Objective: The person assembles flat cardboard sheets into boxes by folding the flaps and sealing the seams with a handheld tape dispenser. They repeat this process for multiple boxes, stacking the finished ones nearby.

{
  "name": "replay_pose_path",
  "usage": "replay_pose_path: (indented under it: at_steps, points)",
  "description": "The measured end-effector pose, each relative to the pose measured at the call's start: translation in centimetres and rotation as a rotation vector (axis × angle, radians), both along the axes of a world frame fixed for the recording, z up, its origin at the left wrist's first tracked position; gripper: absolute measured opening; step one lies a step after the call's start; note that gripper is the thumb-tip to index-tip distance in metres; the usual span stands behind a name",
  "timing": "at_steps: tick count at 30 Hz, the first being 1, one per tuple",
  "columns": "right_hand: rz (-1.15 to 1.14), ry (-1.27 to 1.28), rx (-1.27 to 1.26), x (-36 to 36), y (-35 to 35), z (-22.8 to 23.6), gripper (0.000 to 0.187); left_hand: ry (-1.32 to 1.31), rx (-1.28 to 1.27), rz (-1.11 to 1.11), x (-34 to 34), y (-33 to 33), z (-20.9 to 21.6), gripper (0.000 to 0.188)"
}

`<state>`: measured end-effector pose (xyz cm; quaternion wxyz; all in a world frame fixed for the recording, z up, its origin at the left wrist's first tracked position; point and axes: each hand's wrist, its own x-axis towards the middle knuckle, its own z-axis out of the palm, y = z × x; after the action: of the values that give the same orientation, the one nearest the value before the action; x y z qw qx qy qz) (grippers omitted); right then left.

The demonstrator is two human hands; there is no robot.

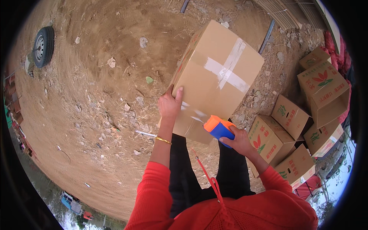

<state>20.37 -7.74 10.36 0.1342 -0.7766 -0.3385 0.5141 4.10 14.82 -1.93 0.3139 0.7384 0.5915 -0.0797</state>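
Observation:
A brown cardboard box (214, 65) stands tilted in front of me, with strips of clear tape crossed on its upper face. My left hand (170, 102) grips the box's near left edge, thumb on the face and fingers round the side, partly hidden. In my right hand (240, 140) is an orange and blue tape dispenser (218, 128), closed in the fingers. The dispenser's orange end is at the near side of the box, where a shiny strip of tape (193, 112) runs across the cardboard. Whether that strip still joins the dispenser I cannot tell.
Several open printed cardboard boxes (293, 119) are piled at my right. Flat cardboard sheets (281, 13) are stacked at the far right, near a metal pole (267, 36). A wheel (44, 46) lies far left. Straw and scraps litter the dirt ground (96, 115).

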Motion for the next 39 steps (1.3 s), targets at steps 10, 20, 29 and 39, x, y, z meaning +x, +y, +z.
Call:
replay_pose_path:
  at_steps: [10,20,29,39]
  points:
    - [0.017,0.225,0.068,7.6,-15.4,-11.7,0.055,0.088,0.221,0.026,-1.1,0.0,-1.1,0.06]
    - [-0.039,0.413,0.576,3.7,-11.7,-27.5,0.059,0.017,0.296,0.076,-1.9,-0.2,-1.5,0.073]
    - [0.033,0.38,0.198,1.5,-11.9,-34.0,0.074,-0.06,0.316,0.176,-2.0,-0.7,-1.5,0.074]
    - [0.026,0.107,-0.084,1.0,-10.3,-30.4,0.065,0.12,0.221,0.192,-2.3,0.0,-1.1,0.088]
